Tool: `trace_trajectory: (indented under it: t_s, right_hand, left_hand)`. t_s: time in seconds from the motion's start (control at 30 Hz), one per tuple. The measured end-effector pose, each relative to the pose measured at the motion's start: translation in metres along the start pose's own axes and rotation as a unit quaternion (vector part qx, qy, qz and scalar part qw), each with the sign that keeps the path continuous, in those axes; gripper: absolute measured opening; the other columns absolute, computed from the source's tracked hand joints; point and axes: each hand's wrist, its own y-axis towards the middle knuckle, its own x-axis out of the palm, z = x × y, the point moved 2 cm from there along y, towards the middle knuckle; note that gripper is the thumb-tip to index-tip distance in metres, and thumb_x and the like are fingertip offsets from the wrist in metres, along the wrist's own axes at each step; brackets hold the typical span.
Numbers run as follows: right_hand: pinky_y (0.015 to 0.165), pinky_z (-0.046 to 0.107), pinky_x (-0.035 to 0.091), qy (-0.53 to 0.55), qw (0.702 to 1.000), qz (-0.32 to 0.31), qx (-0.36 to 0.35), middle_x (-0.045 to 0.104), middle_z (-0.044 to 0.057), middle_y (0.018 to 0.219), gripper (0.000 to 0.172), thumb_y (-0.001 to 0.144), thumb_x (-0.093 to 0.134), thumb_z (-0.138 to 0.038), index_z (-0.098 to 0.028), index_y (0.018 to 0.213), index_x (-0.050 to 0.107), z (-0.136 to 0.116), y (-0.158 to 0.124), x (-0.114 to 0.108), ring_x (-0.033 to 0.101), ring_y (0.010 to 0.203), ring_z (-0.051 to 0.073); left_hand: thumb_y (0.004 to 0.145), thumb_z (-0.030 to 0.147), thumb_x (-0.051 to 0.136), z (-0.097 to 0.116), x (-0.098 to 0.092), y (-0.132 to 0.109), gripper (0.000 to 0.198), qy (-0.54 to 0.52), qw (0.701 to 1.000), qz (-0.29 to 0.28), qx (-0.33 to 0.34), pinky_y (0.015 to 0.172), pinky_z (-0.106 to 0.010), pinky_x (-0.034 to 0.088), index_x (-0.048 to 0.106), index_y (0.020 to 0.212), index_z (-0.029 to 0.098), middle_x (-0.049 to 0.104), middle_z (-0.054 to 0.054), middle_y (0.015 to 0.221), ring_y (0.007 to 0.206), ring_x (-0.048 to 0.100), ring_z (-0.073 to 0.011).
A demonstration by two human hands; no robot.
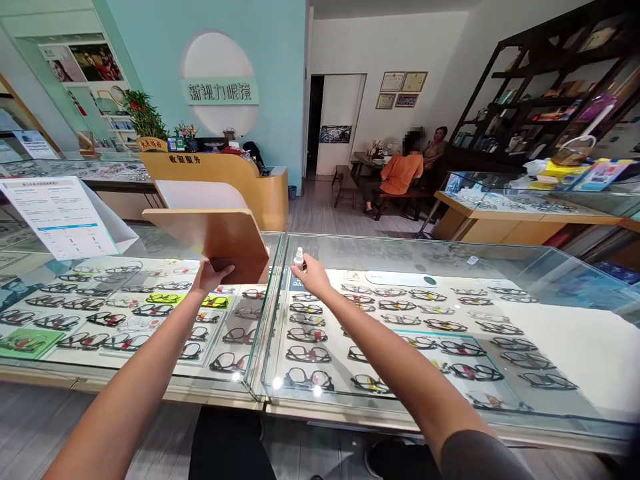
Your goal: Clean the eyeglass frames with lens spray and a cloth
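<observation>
My left hand (pixel 211 277) grips the lower edge of a tan wooden-backed stand (pixel 210 240), likely a counter mirror, tilted on the glass display counter (pixel 400 257). My right hand (pixel 309 272) is closed on a small white bottle (pixel 299 257) with a white cap, held just above the glass near the seam between two cases. Both arms reach forward over the counter. Beneath the glass lie several rows of eyeglass frames (pixel 307 333).
A printed sign on a white stand (pixel 63 217) sits on the counter at left. A yellow reception desk (pixel 225 177) stands behind. Two people sit at a table (pixel 400 173) in the back. Another glass counter (pixel 525 203) and dark shelves (pixel 550 87) fill the right.
</observation>
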Motion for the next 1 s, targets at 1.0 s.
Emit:
trace_trajectory:
  t_s: [1.0]
  right_hand:
    - [0.079, 0.035, 0.046, 0.056, 0.997, -0.014, -0.046, 0.070, 0.004, 0.098, 0.020, 0.100, 0.060, -0.044, -0.025, 0.094, 0.056, -0.005, -0.034, 0.006, 0.064, 0.086, 0.023]
  left_hand:
    - [0.087, 0.055, 0.083, -0.053, -0.089, 0.117, 0.072, 0.123, 0.989, -0.024, -0.078, 0.119, -0.042, 0.047, 0.055, 0.126, 0.000, 0.066, -0.029, 0.148, 0.143, 0.060, -0.0393]
